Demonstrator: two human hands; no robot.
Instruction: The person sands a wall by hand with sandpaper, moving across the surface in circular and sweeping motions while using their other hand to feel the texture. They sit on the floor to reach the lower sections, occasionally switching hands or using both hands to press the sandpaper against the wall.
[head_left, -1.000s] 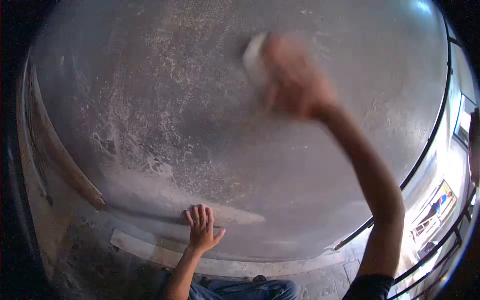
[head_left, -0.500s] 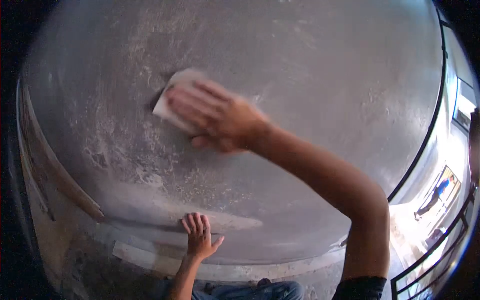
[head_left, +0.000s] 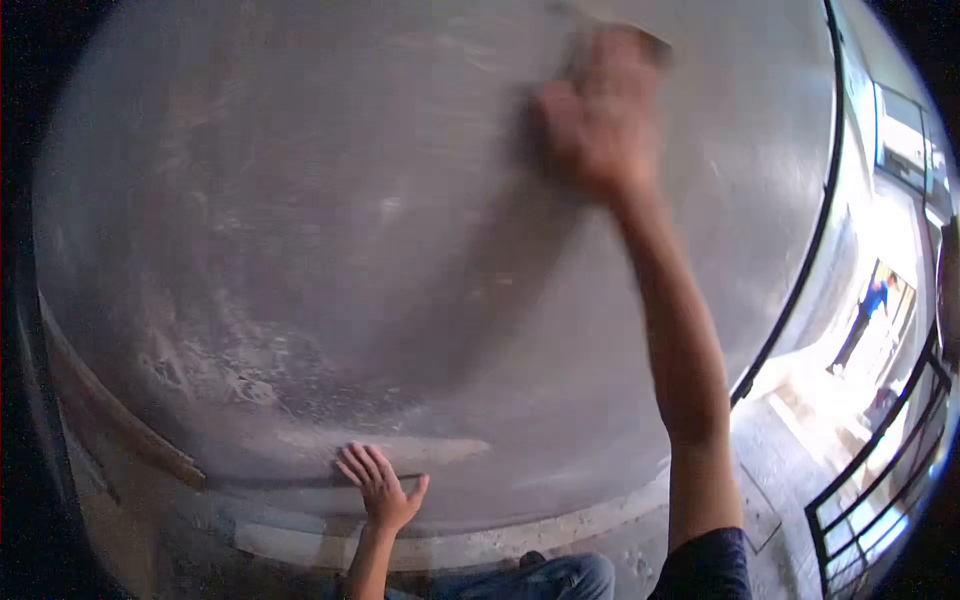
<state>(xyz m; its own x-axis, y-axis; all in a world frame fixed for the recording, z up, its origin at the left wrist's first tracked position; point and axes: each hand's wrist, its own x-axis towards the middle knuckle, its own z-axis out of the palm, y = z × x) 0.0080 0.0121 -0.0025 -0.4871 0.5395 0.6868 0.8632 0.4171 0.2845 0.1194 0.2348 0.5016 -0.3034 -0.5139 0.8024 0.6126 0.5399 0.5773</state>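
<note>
A large grey plastered wall [head_left: 350,250] fills most of the head view, with rough, pale patches at its lower left. High on the wall, my right hand [head_left: 605,130] presses a pale flat sheet [head_left: 655,42], like sandpaper, against the surface. Motion blurs that hand, and its fingers cover most of the sheet. My left hand [head_left: 382,492] lies on the lower wall with its fingers spread, holding nothing, just by a pale smooth streak [head_left: 440,447].
A dark pipe or cable [head_left: 822,215] runs along the wall's right edge. Black metal railing [head_left: 885,470] stands at lower right. Beyond, a person in blue [head_left: 872,300] is by a bright doorway. A board-like strip [head_left: 120,400] lies at left, and a pale ledge [head_left: 290,543] below.
My right hand has swept up and to the right across the wall with the pale sheet. My left hand stays spread on the lower wall. The view has shifted slightly.
</note>
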